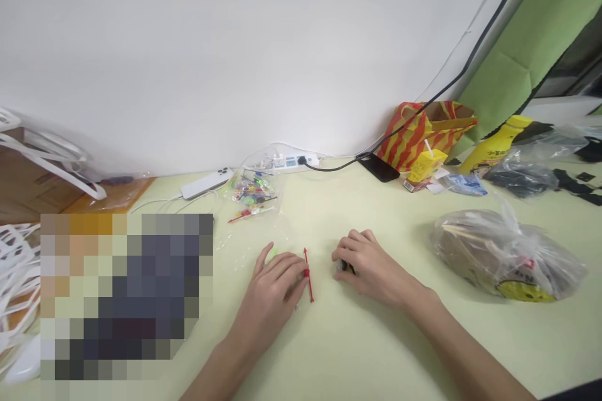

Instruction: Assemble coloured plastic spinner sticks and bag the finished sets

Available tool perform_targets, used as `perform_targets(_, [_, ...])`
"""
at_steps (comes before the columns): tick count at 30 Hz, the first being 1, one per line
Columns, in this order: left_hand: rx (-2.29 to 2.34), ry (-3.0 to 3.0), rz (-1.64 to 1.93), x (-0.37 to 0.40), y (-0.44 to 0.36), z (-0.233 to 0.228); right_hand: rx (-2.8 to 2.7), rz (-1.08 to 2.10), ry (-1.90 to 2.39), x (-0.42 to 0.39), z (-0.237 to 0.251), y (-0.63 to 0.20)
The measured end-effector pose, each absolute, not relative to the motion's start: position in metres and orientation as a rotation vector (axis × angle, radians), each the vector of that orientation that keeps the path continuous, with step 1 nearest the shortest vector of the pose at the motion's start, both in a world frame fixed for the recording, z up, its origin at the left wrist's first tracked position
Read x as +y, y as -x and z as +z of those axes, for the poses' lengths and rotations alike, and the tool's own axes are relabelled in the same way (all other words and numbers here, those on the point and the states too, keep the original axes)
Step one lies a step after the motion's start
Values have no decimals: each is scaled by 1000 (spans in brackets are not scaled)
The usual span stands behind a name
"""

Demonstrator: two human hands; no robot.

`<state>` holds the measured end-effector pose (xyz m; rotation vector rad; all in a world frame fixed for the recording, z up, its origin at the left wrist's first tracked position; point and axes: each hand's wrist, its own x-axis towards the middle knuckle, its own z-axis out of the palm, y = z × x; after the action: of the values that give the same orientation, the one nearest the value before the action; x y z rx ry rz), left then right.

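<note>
Pale yellow-green table [357, 351] set against a plain white wall [235, 44]; green sheet [517, 50] hung at far right.

Left hand [273, 291] is laid palm down near centre, fingers loosely curled. A thin red plastic stick [308, 276] is pinched at the fingertips and lies almost upright in the view, its near end on the table. Something light green [271, 255] is seen just beyond the knuckles; what it is cannot be told.

Right hand [371, 266] is placed just right of the stick, apart from it, fingers curled narrow over a small dark object [347, 267]. The object is mostly hidden, so the exact grip cannot be told.

Farther back, a clear bag of small coloured parts [251, 194] is seen, with a white power strip [286, 163] and a white remote [207, 183] by the wall. A black cable [451, 83] is run up the wall from the strip. Far right: red-and-yellow striped bag [423, 128], black phone [379, 168], yellow drink carton [426, 166], yellow bottle [498, 144]. A knotted clear plastic bag [508, 257] is set near right. White hangers [19, 263] are piled at the left edge.
</note>
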<state>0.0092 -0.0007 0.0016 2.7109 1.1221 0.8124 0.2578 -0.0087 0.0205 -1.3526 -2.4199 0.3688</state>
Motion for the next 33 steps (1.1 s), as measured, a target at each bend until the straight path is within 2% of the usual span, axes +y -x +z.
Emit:
perform_targets(6, [1064,-2740,901,-2,-11,5,-2346,473,1304,-12,27,-253])
perform_targets(13, [869,-2802,954,-13,-20,11,-2116,886,1258,-24,35,-245])
perform_targets(18, [833,-2806,953,-15,-23,14,-2125,949,1169,-26,37,-239])
perform_targets(22, [823,-2761,1040,-15,-23,15,-2150,811,1173,-20,39,-249])
perform_targets(28, [874,-2667,1157,-10,-16,10,-2215,221,1458,-12,36,-275])
perform_targets(33, [862,-2626,1179,-7,-10,6,-2306,147,1584,-28,25,-267])
